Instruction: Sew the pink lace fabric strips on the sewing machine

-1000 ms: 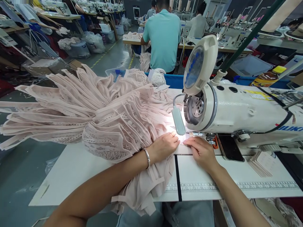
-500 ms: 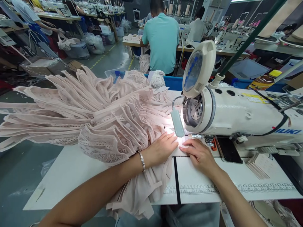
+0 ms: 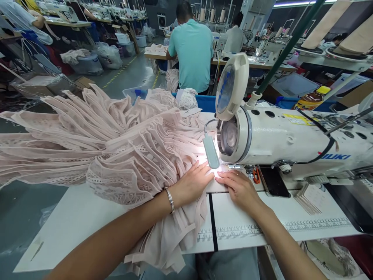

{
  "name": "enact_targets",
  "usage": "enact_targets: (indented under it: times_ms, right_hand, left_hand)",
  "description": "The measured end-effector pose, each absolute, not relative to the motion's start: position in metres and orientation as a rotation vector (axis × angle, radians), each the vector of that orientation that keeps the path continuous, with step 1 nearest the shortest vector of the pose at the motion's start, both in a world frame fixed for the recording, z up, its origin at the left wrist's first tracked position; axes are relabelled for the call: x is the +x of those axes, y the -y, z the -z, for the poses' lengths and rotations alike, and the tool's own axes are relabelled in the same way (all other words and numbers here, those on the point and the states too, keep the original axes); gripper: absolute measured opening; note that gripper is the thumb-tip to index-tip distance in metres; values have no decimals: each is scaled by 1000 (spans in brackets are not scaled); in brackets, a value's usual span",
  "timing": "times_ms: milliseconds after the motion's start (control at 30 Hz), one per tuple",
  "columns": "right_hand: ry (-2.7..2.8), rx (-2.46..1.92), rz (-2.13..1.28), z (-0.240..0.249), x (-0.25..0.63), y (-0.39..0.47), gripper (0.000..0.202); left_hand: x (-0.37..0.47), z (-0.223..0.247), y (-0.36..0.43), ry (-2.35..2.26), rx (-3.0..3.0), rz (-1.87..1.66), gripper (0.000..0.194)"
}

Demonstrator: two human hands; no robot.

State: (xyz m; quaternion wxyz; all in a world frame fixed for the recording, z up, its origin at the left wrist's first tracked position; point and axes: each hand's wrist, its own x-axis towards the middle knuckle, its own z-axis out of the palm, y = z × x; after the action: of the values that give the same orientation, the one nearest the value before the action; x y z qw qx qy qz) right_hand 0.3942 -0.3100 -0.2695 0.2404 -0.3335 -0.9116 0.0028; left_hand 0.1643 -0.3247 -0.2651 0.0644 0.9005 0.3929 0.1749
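Note:
A large heap of pale pink lace fabric pieces point(image 3: 131, 155) lies on the left of the white sewing table point(image 3: 84, 217). My left hand point(image 3: 194, 182) rests flat at the heap's right edge, fingers spread on the fabric under the bright lamp point(image 3: 211, 151). Close to its right, my right hand point(image 3: 237, 186) lies palm down, fingers extended and slightly apart near the needle area. The white sewing machine point(image 3: 268, 136) stands behind and right of it, its round end cover point(image 3: 232, 87) swung up. The lamp's glare and the hands hide the cloth at the fingertips.
Right of my right hand lie a dark phone point(image 3: 274, 182), an orange clip-like item point(image 3: 256, 175) and a stack of angled cards point(image 3: 310, 200). A bottle with a yellow cap point(image 3: 311, 99) stands behind the machine. A person in a teal shirt point(image 3: 192, 54) sits ahead.
The whole view has shifted, so the machine and table appear further left. The machine's round end part looks blurred now. Both hands keep nearly the same place beside the lamp.

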Motion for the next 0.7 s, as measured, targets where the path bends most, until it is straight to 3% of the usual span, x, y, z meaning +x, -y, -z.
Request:
enact_targets:
  times_ms: [233,533,700]
  right_hand:
    - [2495,-985,124,276,391,309,41]
    - [2577,-1202,131,286,389,307,49]
    - [2628,-1225,189,290,390,306,58]
  left_hand:
    - [166,266,322,-1201,2698,-595,33]
    - [169,272,314,-1297,2643,-509,23]
    - [171,270,316,-1381,2636,-572,28]
